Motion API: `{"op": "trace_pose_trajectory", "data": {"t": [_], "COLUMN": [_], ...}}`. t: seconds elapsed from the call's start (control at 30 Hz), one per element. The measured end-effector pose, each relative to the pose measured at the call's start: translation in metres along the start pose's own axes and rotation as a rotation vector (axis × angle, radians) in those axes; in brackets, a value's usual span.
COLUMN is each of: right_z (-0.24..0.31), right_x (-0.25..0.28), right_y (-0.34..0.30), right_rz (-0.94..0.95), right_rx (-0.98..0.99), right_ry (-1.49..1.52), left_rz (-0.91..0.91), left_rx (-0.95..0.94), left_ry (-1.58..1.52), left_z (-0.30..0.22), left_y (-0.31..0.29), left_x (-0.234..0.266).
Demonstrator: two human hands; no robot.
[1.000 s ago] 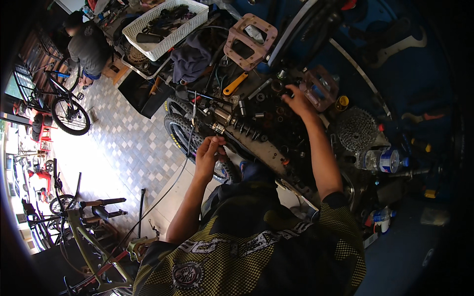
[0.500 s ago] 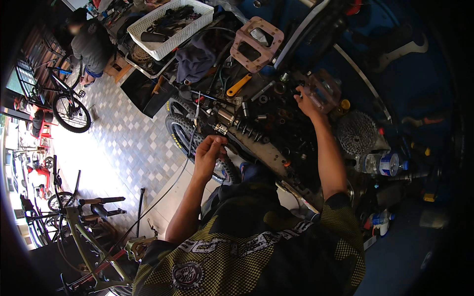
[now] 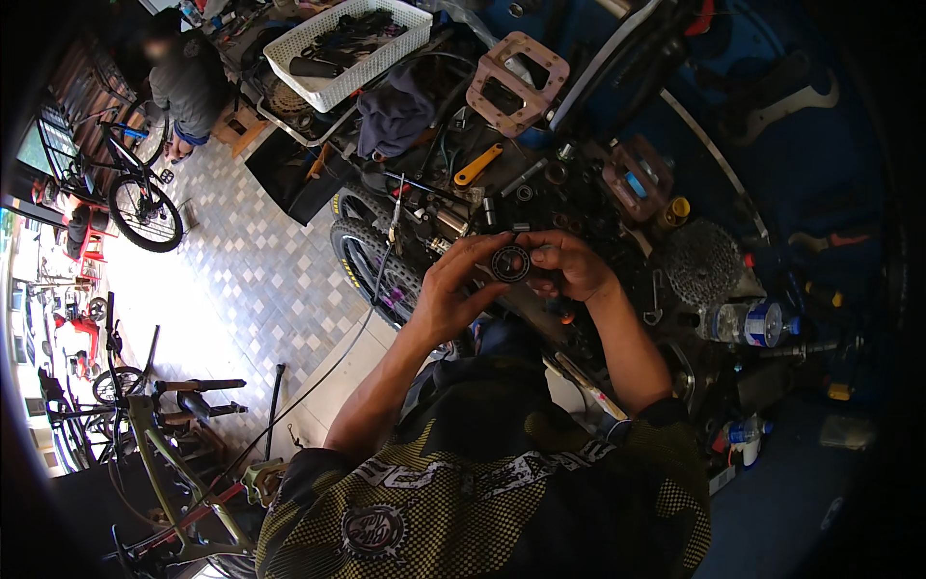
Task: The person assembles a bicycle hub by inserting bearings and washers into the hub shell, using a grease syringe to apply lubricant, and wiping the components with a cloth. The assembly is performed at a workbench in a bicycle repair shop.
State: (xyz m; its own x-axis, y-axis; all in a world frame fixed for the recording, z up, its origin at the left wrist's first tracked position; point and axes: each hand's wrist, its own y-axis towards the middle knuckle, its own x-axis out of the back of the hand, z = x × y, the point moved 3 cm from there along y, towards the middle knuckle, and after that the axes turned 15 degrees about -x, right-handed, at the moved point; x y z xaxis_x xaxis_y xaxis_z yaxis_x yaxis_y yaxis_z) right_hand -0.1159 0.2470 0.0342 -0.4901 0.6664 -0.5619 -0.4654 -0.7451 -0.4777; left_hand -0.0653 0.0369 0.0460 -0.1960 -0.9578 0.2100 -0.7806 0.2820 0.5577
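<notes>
Ring (image 3: 511, 278) is dk & round w/ thin pale edges.

Dark round ring (image 3: 510, 278) (possibly a bearing), pale-edged, face toward the camera, in the left hand's grip (image 3: 451, 289).

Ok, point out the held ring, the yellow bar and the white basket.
Ring (image 3: 495, 264): head view, left part of its band.
Yellow bar (image 3: 478, 165): head view, middle of its length.
White basket (image 3: 377, 67): head view, its long side wall.

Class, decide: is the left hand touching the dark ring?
Touching: the head view shows the left hand holding the dark ring between thumb and fingers.
</notes>
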Motion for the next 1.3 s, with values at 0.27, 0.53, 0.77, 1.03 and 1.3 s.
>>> {"op": "trace_pose_trajectory", "data": {"t": [0.27, 0.53, 0.77, 1.03, 1.3], "right_z": [0.016, 0.07, 0.07, 0.063, 0.067], "right_x": [-0.034, -0.104, -0.124, -0.124, -0.123], "right_y": [0.001, -0.058, -0.048, -0.044, -0.047], "right_rz": [-0.356, 0.017, 0.017, -0.022, -0.055], "right_rx": [0.211, 0.948, 1.052, 1.062, 1.107], "right_ry": [-0.32, 0.068, -0.055, -0.102, -0.231], "left_rz": [-0.21, -0.261, -0.226, -0.25, -0.217], "left_rx": [-0.006, 0.157, 0.104, 0.119, 0.089], "left_ry": [-0.335, -0.274, -0.163, -0.175, -0.227], "left_z": [0.006, -0.003, -0.021, -0.02, -0.019], "left_y": [-0.011, -0.017, -0.009, -0.012, -0.014], "left_x": [0.003, 0.007, 0.007, 0.005, 0.004]}}
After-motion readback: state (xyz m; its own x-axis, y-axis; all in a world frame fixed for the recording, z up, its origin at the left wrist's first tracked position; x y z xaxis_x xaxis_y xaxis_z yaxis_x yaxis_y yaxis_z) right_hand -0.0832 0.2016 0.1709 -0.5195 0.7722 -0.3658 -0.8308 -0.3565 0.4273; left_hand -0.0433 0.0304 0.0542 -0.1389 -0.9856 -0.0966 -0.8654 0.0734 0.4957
